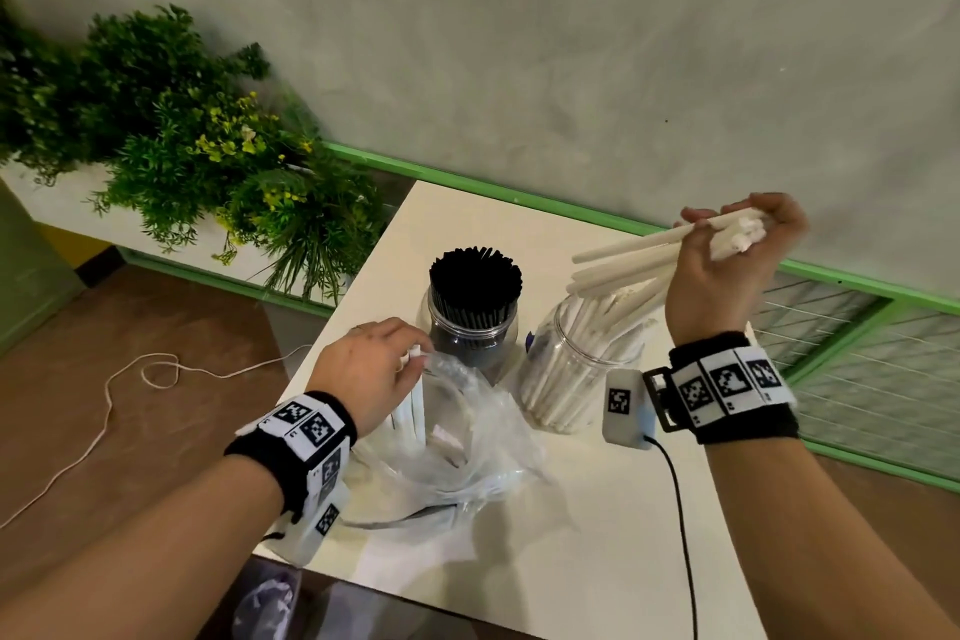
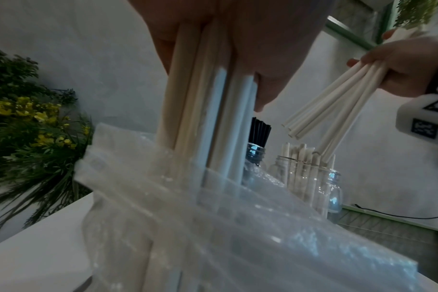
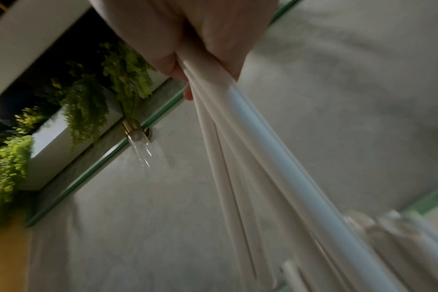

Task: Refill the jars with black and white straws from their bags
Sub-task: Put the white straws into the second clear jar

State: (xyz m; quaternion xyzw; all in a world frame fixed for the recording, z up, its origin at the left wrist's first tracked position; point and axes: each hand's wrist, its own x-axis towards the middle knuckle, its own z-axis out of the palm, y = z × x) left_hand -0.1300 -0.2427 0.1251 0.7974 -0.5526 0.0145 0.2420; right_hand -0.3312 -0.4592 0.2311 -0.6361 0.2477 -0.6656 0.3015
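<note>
Two clear jars stand on the white table (image 1: 587,535). The left jar (image 1: 474,327) is packed with black straws (image 1: 475,283). The right jar (image 1: 582,369) holds white straws. My right hand (image 1: 737,250) grips a bunch of white straws (image 1: 644,250) above the right jar, their lower ends tilted down toward its mouth (image 2: 305,158). My left hand (image 1: 379,369) grips another bundle of white straws (image 2: 208,102) that stand upright in the clear plastic bag (image 1: 467,442) in front of the jars. The right wrist view shows the held straws (image 3: 250,148) fanning downward.
A green plant with yellow flowers (image 1: 208,161) stands left of the table on a white ledge. A white cord (image 1: 130,395) lies on the brown floor. A black cable (image 1: 680,509) runs from my right wrist across the table. A grey wall with green trim (image 1: 519,195) runs behind.
</note>
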